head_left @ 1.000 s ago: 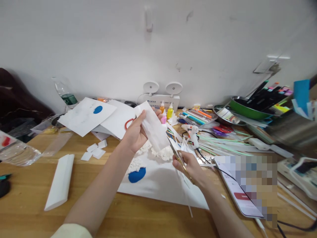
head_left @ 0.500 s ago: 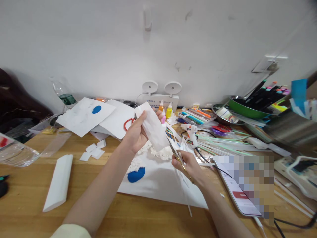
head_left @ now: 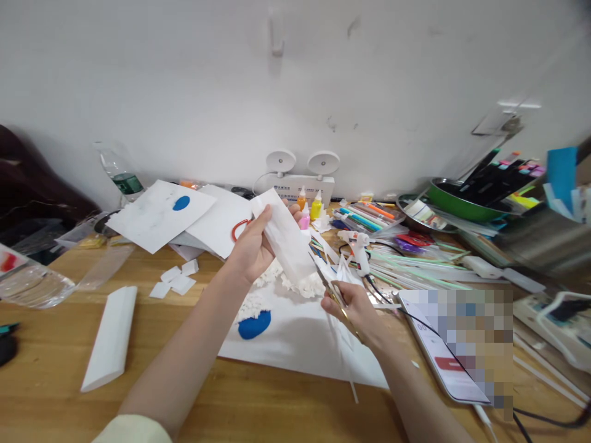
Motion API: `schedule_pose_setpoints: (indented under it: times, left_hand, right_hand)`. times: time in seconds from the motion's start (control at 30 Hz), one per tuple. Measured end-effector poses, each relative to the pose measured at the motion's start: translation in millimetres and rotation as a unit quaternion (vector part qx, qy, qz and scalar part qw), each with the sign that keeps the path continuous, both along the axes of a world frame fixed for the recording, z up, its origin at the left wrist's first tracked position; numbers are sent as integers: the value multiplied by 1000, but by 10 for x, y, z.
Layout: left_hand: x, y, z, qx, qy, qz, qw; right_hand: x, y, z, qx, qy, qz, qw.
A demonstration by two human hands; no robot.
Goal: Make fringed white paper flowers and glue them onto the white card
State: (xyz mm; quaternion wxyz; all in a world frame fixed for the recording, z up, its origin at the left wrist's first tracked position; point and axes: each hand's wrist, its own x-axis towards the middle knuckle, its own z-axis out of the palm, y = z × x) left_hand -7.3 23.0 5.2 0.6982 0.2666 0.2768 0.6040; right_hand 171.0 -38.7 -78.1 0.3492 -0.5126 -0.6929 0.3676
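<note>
Near the middle of the head view, my left hand (head_left: 256, 246) grips a folded white paper piece (head_left: 286, 237) between thumb and fingers. My right hand (head_left: 351, 307) is closed around gold-handled scissors (head_left: 339, 301), whose blades point up and left at the paper's lower right edge. Thin white strips hang just below the scissors. Beneath both hands lies a white sheet (head_left: 300, 344) bearing crumpled white bits (head_left: 305, 285) and a blue patch (head_left: 255, 325).
A folded white paper (head_left: 111, 338) and several small white squares (head_left: 172, 283) lie at left. A glue gun (head_left: 357, 249), paint bottles (head_left: 316, 207) and paper strips stand or lie behind. At right are a tablet (head_left: 443, 351) and a green bowl (head_left: 457, 200).
</note>
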Motion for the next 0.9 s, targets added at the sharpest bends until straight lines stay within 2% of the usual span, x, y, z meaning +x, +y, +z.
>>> schedule_pose_setpoints:
  times: [0.67, 0.9]
  left_hand:
    - [-19, 9, 5, 21, -2, -8, 1000]
    - [-18, 9, 9, 11, 9, 9, 1000]
  right_hand:
    - [-10, 1, 17, -48, 15, -18, 999]
    - [-10, 30, -57, -71, 22, -17, 997]
